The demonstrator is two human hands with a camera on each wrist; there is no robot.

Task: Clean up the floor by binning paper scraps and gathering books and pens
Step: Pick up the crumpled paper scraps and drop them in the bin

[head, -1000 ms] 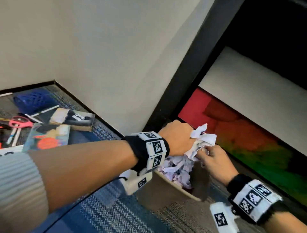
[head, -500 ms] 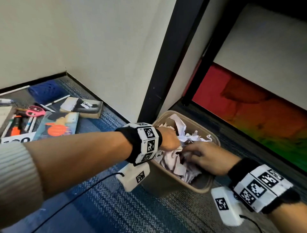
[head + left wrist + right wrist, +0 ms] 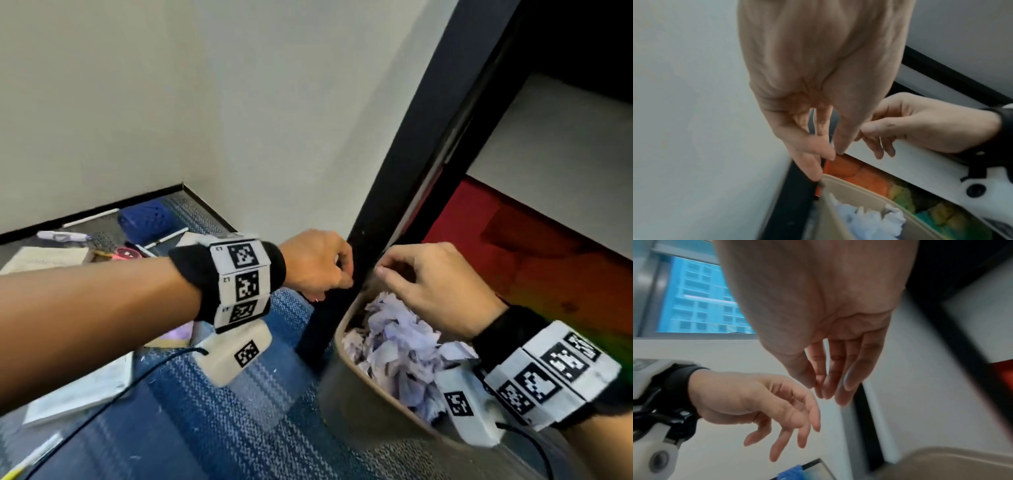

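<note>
A tan bin stands on the carpet beside a black post, filled with crumpled white paper scraps. Both hands hover just above its far rim and hold nothing. My left hand hangs with loosely curled fingers over the bin's left corner. My right hand is over the paper, its fingers relaxed and nearly straight. On the floor to the left lie an open book, another book and white pens.
A blue basket sits in the wall corner, with pink scissors and a marker near it. The black post rises right behind the hands. A red and green carpet lies to the right.
Both hands pushed the paper down into the bin, let it go and rose above the rim, empty. The head view has swung right and closer.
</note>
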